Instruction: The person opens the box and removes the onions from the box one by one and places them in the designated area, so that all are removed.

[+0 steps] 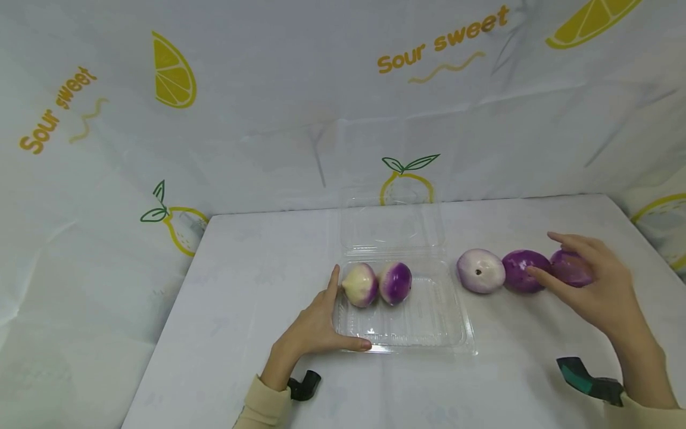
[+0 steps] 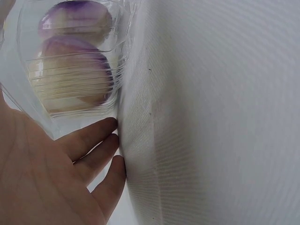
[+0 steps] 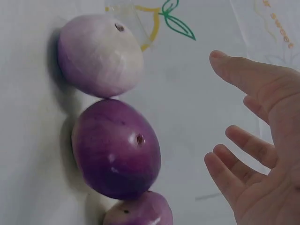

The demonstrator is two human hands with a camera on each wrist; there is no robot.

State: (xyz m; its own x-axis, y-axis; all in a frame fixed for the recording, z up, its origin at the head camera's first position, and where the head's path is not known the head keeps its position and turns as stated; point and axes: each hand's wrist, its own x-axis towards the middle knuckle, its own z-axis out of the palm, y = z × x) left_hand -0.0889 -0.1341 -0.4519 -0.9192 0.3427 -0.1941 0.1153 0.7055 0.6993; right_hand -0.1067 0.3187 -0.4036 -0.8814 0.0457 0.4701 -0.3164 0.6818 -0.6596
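White table top [image 1: 252,286] runs broad to left of the clear plastic hinged box [image 1: 434,322]; lid laid back toward the far edge. Narrow strip between box and the round pale-mauve turnip [image 1: 480,271], first in a row of three; bare ribbed box floor right of the pair inside. Left hand [image 1: 308,328]: fingers and thumb spread around the box's near-left corner. Right hand [image 1: 605,286]: fingers apart, holding nothing, beside the row's far-right end. Row continues with a glossy deep-purple turnip [image 3: 117,150] and a rounded purple turnip [image 3: 143,213]. Boxed pair: cream-and-purple turnip [image 1: 360,286], cream-to-violet turnip [image 1: 395,283], side by side.
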